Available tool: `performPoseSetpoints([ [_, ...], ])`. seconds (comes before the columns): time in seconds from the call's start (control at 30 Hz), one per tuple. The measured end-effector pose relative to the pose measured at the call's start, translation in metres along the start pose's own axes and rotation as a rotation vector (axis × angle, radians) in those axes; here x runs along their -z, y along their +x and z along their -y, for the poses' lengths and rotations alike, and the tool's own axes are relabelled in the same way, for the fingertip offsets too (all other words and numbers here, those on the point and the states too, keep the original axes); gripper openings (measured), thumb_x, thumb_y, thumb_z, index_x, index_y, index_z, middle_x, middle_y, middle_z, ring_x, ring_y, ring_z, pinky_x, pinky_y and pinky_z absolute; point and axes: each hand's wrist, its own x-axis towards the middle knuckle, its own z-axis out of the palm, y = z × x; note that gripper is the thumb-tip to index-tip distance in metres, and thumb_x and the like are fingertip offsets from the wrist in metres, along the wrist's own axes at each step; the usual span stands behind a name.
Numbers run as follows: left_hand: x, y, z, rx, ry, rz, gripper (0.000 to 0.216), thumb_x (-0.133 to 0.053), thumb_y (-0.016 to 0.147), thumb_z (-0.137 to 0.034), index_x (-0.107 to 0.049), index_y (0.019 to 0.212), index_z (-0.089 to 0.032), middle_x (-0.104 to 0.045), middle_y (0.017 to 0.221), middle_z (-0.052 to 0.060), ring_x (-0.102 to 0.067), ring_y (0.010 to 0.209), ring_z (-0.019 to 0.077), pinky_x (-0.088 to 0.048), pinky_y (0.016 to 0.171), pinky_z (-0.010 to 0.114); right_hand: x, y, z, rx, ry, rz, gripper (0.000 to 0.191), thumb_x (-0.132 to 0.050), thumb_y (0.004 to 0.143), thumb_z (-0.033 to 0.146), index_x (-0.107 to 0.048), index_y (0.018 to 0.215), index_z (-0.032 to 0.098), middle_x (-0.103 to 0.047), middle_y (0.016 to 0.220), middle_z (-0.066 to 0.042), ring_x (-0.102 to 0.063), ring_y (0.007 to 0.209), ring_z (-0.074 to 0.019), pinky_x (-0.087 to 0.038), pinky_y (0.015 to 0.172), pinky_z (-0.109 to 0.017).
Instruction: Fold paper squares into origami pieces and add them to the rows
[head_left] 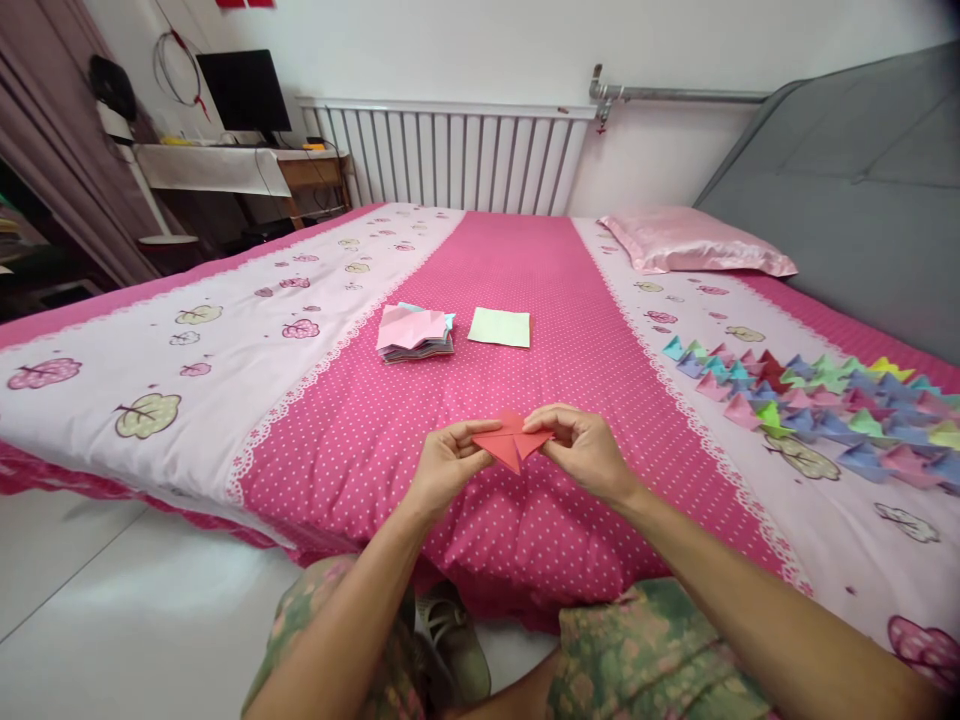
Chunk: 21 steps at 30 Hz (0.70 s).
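A red sheet of origami paper [510, 440], folded into a pointed shape with a slit at its lower middle, is held up between both hands just above the near part of the bed. My left hand [454, 455] pinches its left corner between thumb and fingers. On the other side, my right hand [581, 448] grips the right corner, its fingers lying over the top edge. Beyond the hands lies a pale green square stack of paper [500, 328]. To its left sits a pile of creased paper sheets [412, 332] with a pink one on top.
Rows of small folded paper boats [825, 400] in many colours stand on the right of the bed [525, 260]. A pink pillow [697, 243] rests near the grey headboard [847, 170]. A radiator [450, 155] and a desk with a monitor [244, 92] are behind.
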Motion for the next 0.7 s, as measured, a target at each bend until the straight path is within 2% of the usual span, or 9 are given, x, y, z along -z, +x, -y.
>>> performPoseSetpoints([
  [0.17,-0.004,-0.001,-0.001,-0.106,0.057,-0.035,0.032,-0.071,0.056,-0.014,-0.066,0.087,-0.012,-0.07,0.081,0.007,-0.065,0.074,0.0169,-0.051,0.07,0.025,0.0,-0.004,0.007,0.116,-0.137,-0.028,0.015,-0.059,0.068,0.01,-0.069,0.075,0.02,-0.064,0.086,-0.006,-0.061,0.081,-0.0166,-0.051,0.065,-0.027],
  [0.33,-0.004,-0.002,-0.002,-0.153,0.101,-0.08,0.026,-0.069,0.057,-0.014,-0.068,0.084,-0.013,-0.071,0.078,0.006,-0.066,0.072,0.0169,-0.052,0.069,0.026,0.0,-0.005,0.013,0.13,-0.129,-0.027,0.009,-0.062,0.07,0.018,-0.07,0.075,0.02,-0.065,0.086,-0.007,-0.062,0.078,-0.0168,-0.051,0.062,-0.027],
  [0.5,-0.003,-0.002,-0.001,-0.163,0.108,-0.087,0.024,-0.068,0.058,-0.013,-0.068,0.083,-0.014,-0.071,0.078,0.006,-0.066,0.07,0.0161,-0.052,0.068,0.026,-0.003,-0.006,0.014,0.062,-0.065,-0.062,0.01,-0.067,0.068,0.027,-0.07,0.075,0.021,-0.064,0.084,-0.006,-0.061,0.077,-0.0166,-0.049,0.064,-0.028],
  [0.7,-0.004,-0.003,0.001,-0.165,0.121,-0.07,0.024,-0.066,0.059,-0.013,-0.069,0.083,-0.014,-0.071,0.078,0.006,-0.066,0.071,0.0157,-0.052,0.068,0.024,-0.009,-0.007,0.012,-0.114,0.044,-0.142,0.015,-0.067,0.067,0.032,-0.068,0.069,0.017,-0.063,0.092,-0.007,-0.059,0.083,-0.0169,-0.047,0.066,-0.027],
])
